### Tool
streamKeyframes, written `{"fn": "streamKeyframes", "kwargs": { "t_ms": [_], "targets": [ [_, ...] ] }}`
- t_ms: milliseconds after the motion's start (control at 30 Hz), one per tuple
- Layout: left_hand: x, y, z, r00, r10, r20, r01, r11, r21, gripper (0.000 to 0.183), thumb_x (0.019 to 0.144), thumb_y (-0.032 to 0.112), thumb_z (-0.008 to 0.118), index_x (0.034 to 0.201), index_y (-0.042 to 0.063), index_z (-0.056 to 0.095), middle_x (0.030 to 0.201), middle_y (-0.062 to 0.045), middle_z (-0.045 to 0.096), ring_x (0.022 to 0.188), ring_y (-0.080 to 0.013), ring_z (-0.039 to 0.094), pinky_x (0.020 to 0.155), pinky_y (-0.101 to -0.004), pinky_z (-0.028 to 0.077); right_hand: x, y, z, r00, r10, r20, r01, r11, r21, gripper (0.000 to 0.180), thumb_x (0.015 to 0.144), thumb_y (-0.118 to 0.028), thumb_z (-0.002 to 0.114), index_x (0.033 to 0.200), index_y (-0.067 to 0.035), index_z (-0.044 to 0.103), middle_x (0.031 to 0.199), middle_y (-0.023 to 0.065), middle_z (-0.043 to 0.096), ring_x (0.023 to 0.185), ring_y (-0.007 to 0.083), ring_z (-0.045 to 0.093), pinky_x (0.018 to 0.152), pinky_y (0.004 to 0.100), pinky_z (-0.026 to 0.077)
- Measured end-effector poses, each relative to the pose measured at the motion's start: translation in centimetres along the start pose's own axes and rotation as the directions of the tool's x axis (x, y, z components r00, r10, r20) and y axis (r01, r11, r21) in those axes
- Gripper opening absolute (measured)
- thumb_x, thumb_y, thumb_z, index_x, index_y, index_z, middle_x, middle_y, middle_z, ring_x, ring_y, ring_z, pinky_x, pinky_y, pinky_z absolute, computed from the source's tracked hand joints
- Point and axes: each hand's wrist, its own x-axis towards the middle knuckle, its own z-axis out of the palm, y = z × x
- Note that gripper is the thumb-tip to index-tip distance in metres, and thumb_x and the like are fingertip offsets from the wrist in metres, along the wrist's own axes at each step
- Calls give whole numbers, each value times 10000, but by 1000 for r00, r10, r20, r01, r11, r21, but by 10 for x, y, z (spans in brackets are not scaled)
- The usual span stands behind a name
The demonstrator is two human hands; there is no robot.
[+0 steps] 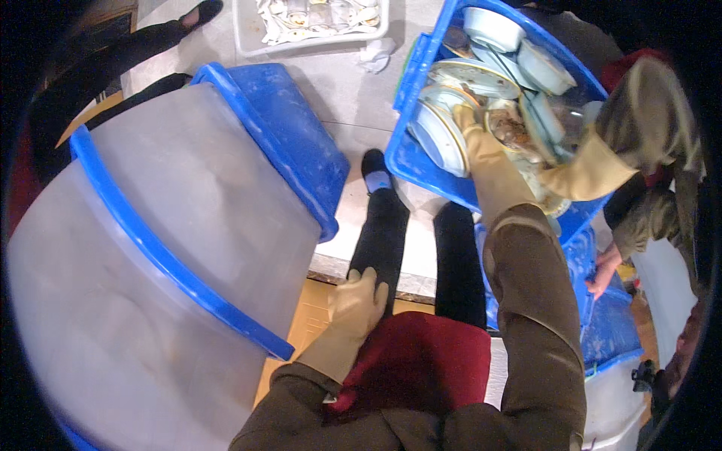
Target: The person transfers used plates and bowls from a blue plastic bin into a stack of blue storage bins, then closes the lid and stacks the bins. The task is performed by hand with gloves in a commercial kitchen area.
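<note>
My right hand [476, 132], in a cream rubber glove, reaches into a blue plastic bin [414, 163]. Its fingers touch the rims of leaning white plates [437, 138]; whether they grip one is hidden. Around it lie soiled dishes: an oval plate [476, 78], a plate with brown food scraps [510, 127] and white bowls [492, 28]. Another person's gloved hand [586, 172] reaches in from the right, its fingers partly hidden among the dishes. My left hand [359, 299], gloved alike, holds nothing and lies by my left leg, fingers slightly apart.
Large translucent bins with blue rims [186, 282] fill the left side, beside a blue bin [287, 113]. A grey tub [313, 44] of used tableware sits on the tiled floor, near crumpled tissue [377, 55]. At right, a person's bare hand [604, 270] touches a blue bin.
</note>
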Motion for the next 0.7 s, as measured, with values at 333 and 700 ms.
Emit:
{"fn": "streamKeyframes", "kwargs": {
  "t_ms": [333, 700],
  "targets": [
    [5, -4, -5, 998, -42, 48, 46, 997, -68, 345, 972, 278, 668, 1227, 45, 669, 1061, -259, 696, 1000, -478, 681, 891, -543, 562, -12, 34, 35, 995, 68, 72, -63, 995, -76, 326, 1008, -204, 572, 1246, -78, 755, 1279, 199, 711, 1205, 336, 694, 987, 451, 575],
    [3, -5, 6, 998, 33, -49, -35, 999, -40, 296, 964, 308, 670, 1099, 45, 660, 980, -260, 680, 904, -469, 705, 800, -568, 582, -46, 40, 15, 937, 13, 349, 72, 971, -228, 383, 1004, -237, 536, 1248, -49, 765, 1302, 200, 718, 1223, 318, 702, 1025, 445, 558]
  ]
}}
